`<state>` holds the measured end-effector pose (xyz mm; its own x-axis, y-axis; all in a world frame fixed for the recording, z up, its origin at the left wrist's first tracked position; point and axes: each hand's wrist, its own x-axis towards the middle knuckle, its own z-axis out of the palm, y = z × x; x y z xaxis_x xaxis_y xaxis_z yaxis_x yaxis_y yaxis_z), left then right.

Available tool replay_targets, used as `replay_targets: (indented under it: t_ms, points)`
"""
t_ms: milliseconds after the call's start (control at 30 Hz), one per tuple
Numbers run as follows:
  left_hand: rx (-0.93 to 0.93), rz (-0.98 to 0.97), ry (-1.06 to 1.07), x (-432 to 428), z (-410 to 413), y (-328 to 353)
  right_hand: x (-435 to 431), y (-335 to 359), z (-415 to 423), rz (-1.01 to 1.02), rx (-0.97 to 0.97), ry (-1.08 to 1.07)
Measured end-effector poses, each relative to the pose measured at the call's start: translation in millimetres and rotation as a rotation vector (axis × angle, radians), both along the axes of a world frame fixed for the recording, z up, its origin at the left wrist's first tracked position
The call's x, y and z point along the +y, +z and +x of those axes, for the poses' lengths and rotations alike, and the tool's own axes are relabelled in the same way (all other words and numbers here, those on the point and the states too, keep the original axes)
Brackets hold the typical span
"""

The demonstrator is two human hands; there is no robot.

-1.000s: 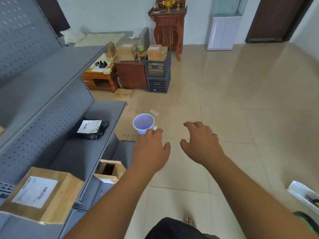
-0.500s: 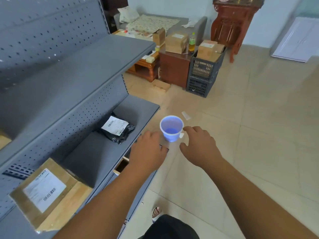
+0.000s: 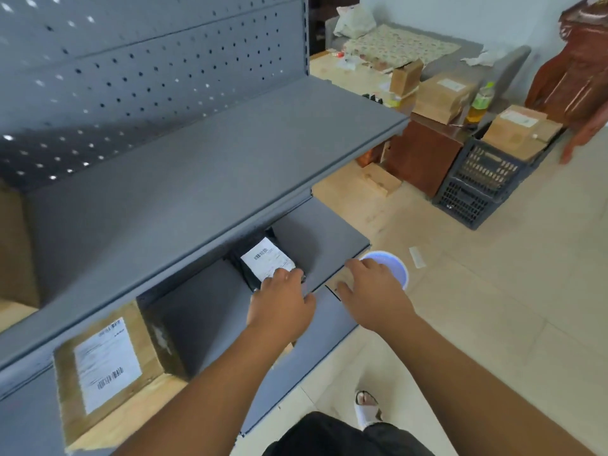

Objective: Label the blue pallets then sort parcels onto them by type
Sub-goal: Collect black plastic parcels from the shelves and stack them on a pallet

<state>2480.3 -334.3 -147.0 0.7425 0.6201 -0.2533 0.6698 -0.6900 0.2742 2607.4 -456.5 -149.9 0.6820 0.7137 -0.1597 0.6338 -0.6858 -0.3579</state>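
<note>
A black bag parcel with a white shipping label lies on the lower grey shelf. My left hand reaches over its near edge, fingertips at the label, fingers loosely bent; a grip is not plain. My right hand hovers palm down beside it over the shelf's front corner, fingers spread, holding nothing. A cardboard box parcel with a white label sits on the same shelf at the near left. No blue pallet is in view.
A blue plastic cup stands on the tiled floor just past my right hand. An upper grey shelf overhangs the parcels. Farther off are stacked dark crates, a brown cabinet and several cardboard boxes.
My view has swung left and down toward the shelving. Both hands moved from above the floor to the lower shelf, and my left hand now reaches the black bag parcel.
</note>
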Motion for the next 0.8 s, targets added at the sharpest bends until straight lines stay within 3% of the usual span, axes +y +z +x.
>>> replay_targets:
  t_ms: [433,800]
  points:
    - [-0.04,-0.195,0.629,16,28,-50,83,-51,77,-0.049,0.029,0.499]
    - [-0.115,-0.209,0.848,60,14,-124,147,-118,65,0.035,0.114,0.544]
